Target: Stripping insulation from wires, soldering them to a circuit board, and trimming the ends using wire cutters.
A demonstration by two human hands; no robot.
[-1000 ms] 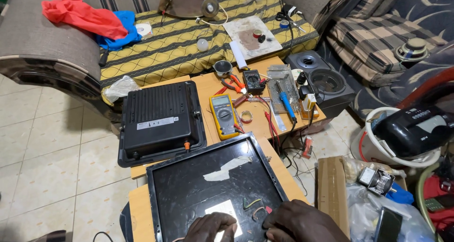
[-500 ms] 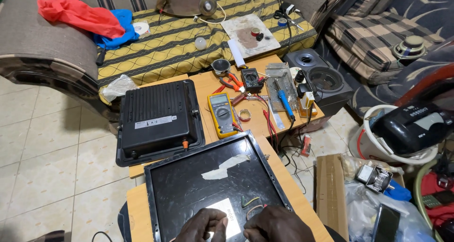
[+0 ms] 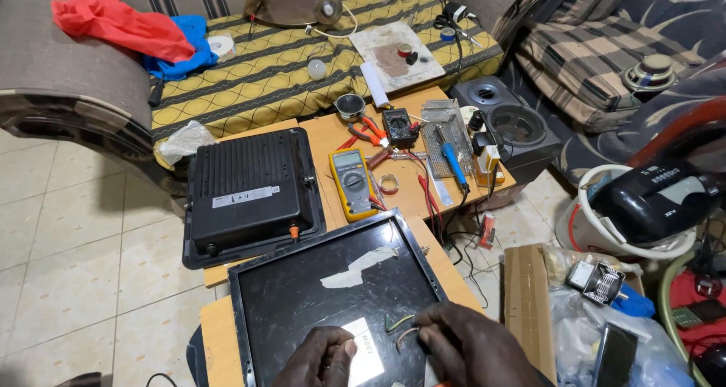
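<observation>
Black panel cut off below, left hand, right hand

Single head cam, worn high, looking steeply down and fwd over low wooden table toward striped sofa. Close on black panel and both hands at bottom edge; floor left, clutter right. No 2nd view.

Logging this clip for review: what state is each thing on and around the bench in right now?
Black framed panel: flat, tape strip stuck on.
Short wires: loose ends at right fingers.
White label: under left fingers.
Left hand: resting on panel.
Right hand: fingers at wires.
Black finned housing: lying flat.
Yellow multimeter: face up.
Blue soldering iron: lying on mesh stand.
</observation>
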